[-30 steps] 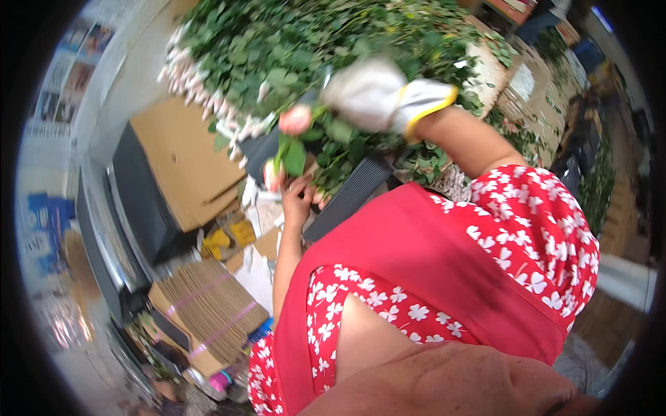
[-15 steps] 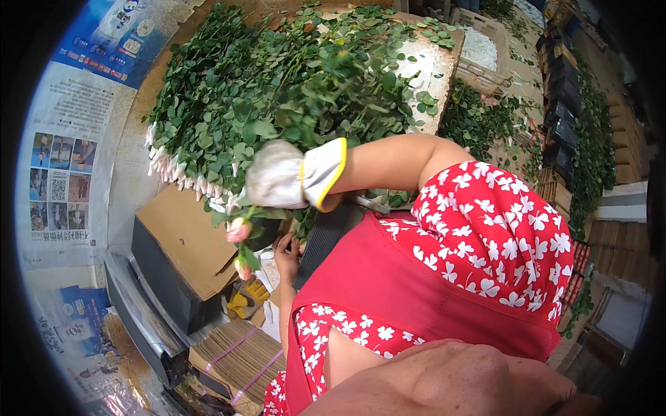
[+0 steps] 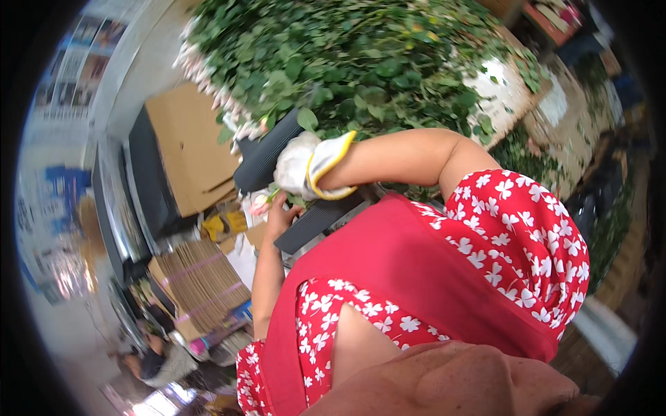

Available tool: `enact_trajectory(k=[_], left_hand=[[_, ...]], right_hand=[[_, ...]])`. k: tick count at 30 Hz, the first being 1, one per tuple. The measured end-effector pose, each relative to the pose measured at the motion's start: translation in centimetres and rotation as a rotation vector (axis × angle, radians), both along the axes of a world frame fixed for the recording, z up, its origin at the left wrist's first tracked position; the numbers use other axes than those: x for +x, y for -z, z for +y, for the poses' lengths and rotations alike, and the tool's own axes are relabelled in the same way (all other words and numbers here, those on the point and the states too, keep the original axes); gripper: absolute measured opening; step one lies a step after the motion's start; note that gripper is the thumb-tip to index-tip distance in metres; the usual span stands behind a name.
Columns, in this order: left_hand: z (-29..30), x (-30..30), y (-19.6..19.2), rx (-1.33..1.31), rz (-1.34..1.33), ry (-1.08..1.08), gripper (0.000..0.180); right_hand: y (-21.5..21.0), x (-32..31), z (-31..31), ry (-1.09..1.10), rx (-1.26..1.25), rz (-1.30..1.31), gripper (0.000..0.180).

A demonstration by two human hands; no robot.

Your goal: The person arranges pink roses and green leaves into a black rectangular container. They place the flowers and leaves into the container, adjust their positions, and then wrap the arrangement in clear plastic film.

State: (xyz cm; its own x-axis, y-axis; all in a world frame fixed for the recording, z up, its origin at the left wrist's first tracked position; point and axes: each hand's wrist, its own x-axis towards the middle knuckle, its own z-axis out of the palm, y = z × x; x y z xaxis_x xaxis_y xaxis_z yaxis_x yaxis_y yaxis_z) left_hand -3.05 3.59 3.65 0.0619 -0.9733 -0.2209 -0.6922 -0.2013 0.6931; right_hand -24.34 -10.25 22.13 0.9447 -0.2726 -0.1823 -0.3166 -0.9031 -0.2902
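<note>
A black ribbed pad (image 3: 267, 152) and a second black ribbed piece (image 3: 316, 225) stand in front of my body. My right hand (image 3: 297, 166), in a whitish glove with a yellow-edged cuff, is closed between them around rose stems; its fingertips are hidden. Just below the glove hangs a pale pink rose (image 3: 260, 204), blurred. My bare left hand (image 3: 280, 213) is beside this rose, its fingers curled at the stem and leaves, close to the lower ribbed piece. Beyond both hands lies a large heap of leafy rose stems (image 3: 374, 76), with white-wrapped heads (image 3: 225, 104) lined along its left edge.
To the left stands a black bin with a brown cardboard sheet (image 3: 191, 149). Yellow gloves (image 3: 223, 225) lie below it, above a strapped stack of flat cardboard (image 3: 201, 284). A pale board (image 3: 501, 93) shows at the heap's right.
My gloved right hand has come down and right with the rose, towards my left hand. The upper ribbed pad now shows more fully. The whole view has shifted and turned.
</note>
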Motion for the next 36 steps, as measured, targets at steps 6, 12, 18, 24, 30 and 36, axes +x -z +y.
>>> enact_trajectory(k=[6,12,18,24,30,36], left_hand=[[2.1,0.9,2.1,-0.155,0.100,-0.081,0.055],[1.4,-0.7,2.0,-0.300,0.161,-0.043,0.059],[0.8,0.3,2.3,-0.340,0.150,0.060,0.050],[0.9,-1.1,3.4,-0.387,0.315,-0.072,0.032],[0.2,-1.7,3.9,-0.492,0.164,-0.095,0.026],[-0.7,-1.2,2.4,-0.425,0.107,-0.044,0.036]], right_hand=[[11.6,5.9,-2.7,0.053,0.276,0.272,0.034],[12.1,3.8,-2.9,-0.059,0.003,0.249,0.043],[9.8,4.7,-2.5,-0.050,0.003,0.423,0.044],[5.5,-2.2,-3.0,0.274,-0.155,0.497,0.042],[6.9,-4.6,-2.3,0.326,-0.171,0.502,0.024],[9.2,-5.8,-6.0,0.691,0.030,-0.018,0.026]])
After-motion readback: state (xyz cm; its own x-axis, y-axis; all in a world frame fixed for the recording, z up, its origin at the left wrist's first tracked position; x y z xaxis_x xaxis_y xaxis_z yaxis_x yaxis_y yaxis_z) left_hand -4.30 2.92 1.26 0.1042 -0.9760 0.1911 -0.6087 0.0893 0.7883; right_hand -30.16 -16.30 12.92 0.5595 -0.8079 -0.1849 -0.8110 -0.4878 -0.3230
